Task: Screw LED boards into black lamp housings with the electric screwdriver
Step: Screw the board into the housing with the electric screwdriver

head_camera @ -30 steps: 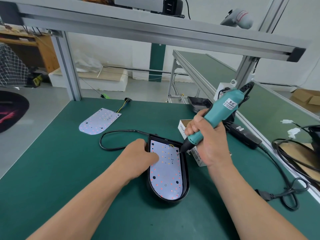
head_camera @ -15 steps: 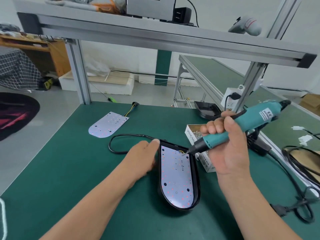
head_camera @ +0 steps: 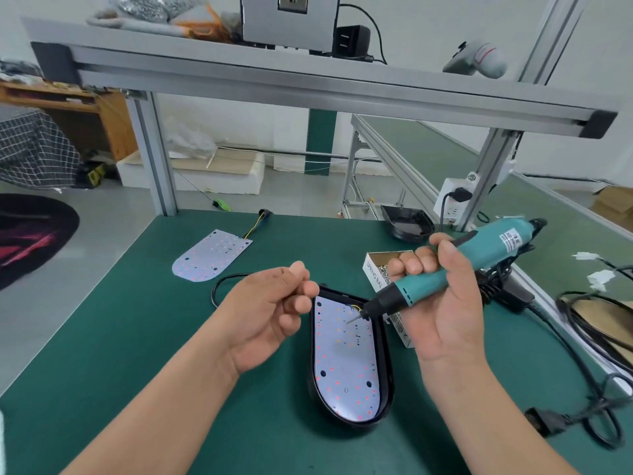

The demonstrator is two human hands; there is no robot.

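Right hand (head_camera: 445,313), gripping screwdriver (head_camera: 486,250), half-hides screw box (head_camera: 374,273); left hand (head_camera: 263,313) pinch unclear.

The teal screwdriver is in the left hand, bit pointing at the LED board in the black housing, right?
No. The head view shows the right hand gripping the teal screwdriver, not the left hand; its bit does point at the LED board in the black housing.

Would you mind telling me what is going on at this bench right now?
A person is fitting an LED board into a black lamp housing. The right hand grips the teal electric screwdriver, its bit hovering near the board's top end. The left hand hovers beside the housing, fingertips pinched together, perhaps on a screw; too small to tell. A box of screws sits behind.
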